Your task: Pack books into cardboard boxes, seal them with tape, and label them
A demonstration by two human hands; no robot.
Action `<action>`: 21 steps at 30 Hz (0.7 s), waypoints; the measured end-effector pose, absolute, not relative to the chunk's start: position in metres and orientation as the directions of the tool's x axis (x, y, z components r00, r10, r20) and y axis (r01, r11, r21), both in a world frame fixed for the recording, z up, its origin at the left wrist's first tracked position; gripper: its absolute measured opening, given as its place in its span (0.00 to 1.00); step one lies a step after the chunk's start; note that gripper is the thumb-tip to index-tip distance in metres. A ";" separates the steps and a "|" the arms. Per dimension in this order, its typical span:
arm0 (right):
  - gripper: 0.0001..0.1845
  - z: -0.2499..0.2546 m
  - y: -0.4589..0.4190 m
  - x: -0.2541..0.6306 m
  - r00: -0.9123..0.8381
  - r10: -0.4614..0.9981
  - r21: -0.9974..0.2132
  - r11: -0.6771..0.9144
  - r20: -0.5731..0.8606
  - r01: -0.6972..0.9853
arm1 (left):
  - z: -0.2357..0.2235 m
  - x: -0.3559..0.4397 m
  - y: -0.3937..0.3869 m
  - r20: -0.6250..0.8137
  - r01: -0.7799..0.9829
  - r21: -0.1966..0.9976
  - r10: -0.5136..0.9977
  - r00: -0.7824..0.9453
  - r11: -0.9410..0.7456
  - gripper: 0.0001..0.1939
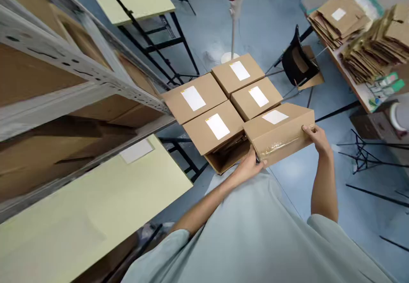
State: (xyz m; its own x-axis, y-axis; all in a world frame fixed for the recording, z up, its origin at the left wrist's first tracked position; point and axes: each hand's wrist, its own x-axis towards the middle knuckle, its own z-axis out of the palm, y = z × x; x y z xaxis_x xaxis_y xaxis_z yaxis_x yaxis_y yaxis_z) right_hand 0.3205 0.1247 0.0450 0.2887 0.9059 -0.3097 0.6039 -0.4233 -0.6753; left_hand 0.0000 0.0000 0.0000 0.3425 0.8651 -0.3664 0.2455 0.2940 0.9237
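Observation:
A brown cardboard box (281, 136) with a white label on top and clear tape along its near side is tilted between my hands. My left hand (249, 164) grips its near left corner, thumb along the lower edge. On the right end, my right hand (316, 137) holds the box with the thumb on the taped side. Beside it, several labelled cardboard boxes (207, 131) sit close together in two rows. Below them shows the open edge of a larger carton (220, 163) with folded cardboard inside. The undersides of the boxes are hidden.
At left stands a metal shelf rack (96, 72) holding cartons, with a pale yellow table (105, 202) below it. A white fan (232, 14) stands beyond the boxes. To the right are a black chair (298, 61) and a table with stacked flat cardboard (370, 53).

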 end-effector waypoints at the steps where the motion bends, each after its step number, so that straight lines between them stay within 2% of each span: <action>1: 0.38 0.040 0.140 0.327 0.274 0.898 -0.670 -0.439 -0.343 0.598 | 0.001 0.009 0.006 -0.378 0.247 0.919 0.865 0.330 0.307 0.39; 5: 0.38 0.034 0.184 0.351 0.229 0.890 -0.686 -0.451 -0.394 0.571 | 0.017 0.036 0.031 -0.392 0.266 0.905 0.891 0.228 0.331 0.39; 7: 0.35 0.046 0.195 0.362 0.215 0.908 -0.722 -0.416 -0.359 0.553 | 0.038 0.042 0.041 -0.381 0.285 0.900 0.913 0.147 0.330 0.35; 10: 0.28 0.071 0.211 0.376 0.229 0.962 -0.782 -0.257 -0.150 0.568 | 0.074 0.049 0.057 -0.339 0.306 0.898 0.940 0.024 0.316 0.30; 13: 0.26 0.081 0.248 0.371 0.213 0.972 -0.882 -0.011 0.101 0.471 | 0.088 0.051 0.088 -0.200 0.329 0.911 0.965 -0.172 0.247 0.27; 15: 0.27 0.073 0.289 0.353 0.125 0.975 -0.930 0.128 0.181 0.344 | 0.075 0.045 0.119 -0.072 0.320 0.931 0.947 -0.315 0.177 0.26; 17: 0.29 0.056 0.338 0.328 -0.040 0.980 -0.951 0.198 0.194 0.239 | 0.047 0.029 0.155 0.025 0.268 0.959 0.918 -0.395 0.089 0.27; 21: 0.38 -0.001 0.428 0.275 -0.309 0.934 -0.953 0.242 0.177 0.185 | -0.020 -0.022 0.220 0.114 0.253 0.967 0.877 -0.468 0.009 0.30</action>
State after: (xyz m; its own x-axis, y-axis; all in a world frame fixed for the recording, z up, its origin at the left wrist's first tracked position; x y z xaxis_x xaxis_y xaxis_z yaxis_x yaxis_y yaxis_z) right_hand 0.2752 0.4285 -0.0008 -0.3094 0.9343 0.1770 0.1848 0.2416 -0.9526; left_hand -0.0223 0.2197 -0.0203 -0.4677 0.8765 0.1139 0.2530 0.0092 0.9674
